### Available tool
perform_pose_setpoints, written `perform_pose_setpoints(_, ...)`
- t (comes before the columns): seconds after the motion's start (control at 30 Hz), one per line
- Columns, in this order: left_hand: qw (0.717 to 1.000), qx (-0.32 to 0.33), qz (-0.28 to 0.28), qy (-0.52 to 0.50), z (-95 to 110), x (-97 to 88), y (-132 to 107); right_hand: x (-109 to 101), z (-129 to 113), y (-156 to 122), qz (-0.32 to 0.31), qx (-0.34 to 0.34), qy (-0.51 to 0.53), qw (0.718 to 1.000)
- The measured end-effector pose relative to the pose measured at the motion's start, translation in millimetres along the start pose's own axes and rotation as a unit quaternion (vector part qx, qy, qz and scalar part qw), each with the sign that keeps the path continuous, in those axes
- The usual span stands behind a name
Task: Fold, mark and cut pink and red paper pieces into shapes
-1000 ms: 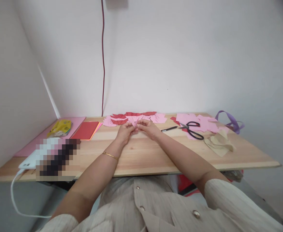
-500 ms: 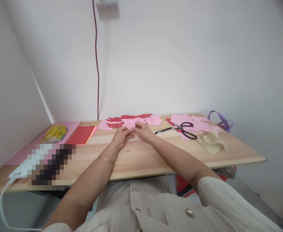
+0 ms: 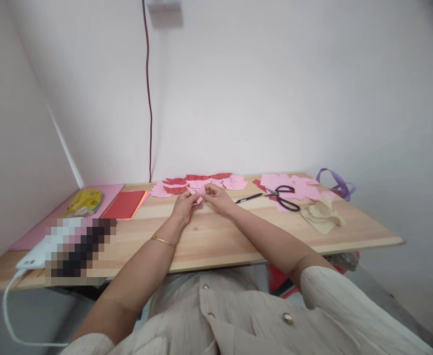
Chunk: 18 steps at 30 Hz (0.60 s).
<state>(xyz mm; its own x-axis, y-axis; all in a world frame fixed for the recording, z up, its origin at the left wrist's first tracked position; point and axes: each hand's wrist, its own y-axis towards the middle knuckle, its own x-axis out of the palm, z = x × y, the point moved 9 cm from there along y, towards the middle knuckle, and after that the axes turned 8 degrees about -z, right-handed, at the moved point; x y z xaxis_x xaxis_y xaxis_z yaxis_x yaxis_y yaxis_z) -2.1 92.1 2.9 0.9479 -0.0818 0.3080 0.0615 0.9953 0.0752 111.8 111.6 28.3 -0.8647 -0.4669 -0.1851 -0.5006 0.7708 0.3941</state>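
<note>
Between my two hands is a small piece of pink paper (image 3: 199, 193), held by its edges above the wooden table. My left hand (image 3: 184, 207) pinches its left side between thumb and fingers. On the other side, my right hand (image 3: 217, 199) grips the paper with thumb and bent fingers. Part of the paper is hidden by the fingers. Just behind it lie pink cut-paper pieces (image 3: 234, 183) and red cut-paper pieces (image 3: 175, 189) with notched edges, spread along the wall.
Right of my hands lie a black pen (image 3: 249, 198), open black-handled scissors (image 3: 284, 198), pink scraps (image 3: 305, 188), a beige cloth-like piece (image 3: 323, 217) and a purple ribbon (image 3: 336, 181). To the left are red paper sheets (image 3: 123, 204), a yellow packet (image 3: 83, 203) and a cabled white device (image 3: 35, 256).
The pink paper now shows more clearly, standing up between the fingers with a pointed shape. Both hands have shifted only slightly, and their grip on it continues.
</note>
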Motion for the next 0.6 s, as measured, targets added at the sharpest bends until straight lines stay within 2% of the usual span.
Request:
perform_pose_setpoints(0.17,1.0,0.0,0.014,-0.013,-2,-1.8,2,0,-6,-2,0.019,-0.016,-0.006,1.0)
perform_pose_setpoints(0.4,0.999,-0.013,0.021,-0.033,-6,-3.8,3,2,-7,0,-0.008,-0.044,0.004,0.999)
perform_pose_setpoints(0.6,0.999,-0.019,0.003,-0.037,-6,-2.2,3,0,-12,0,-0.039,-0.081,-0.056,0.994)
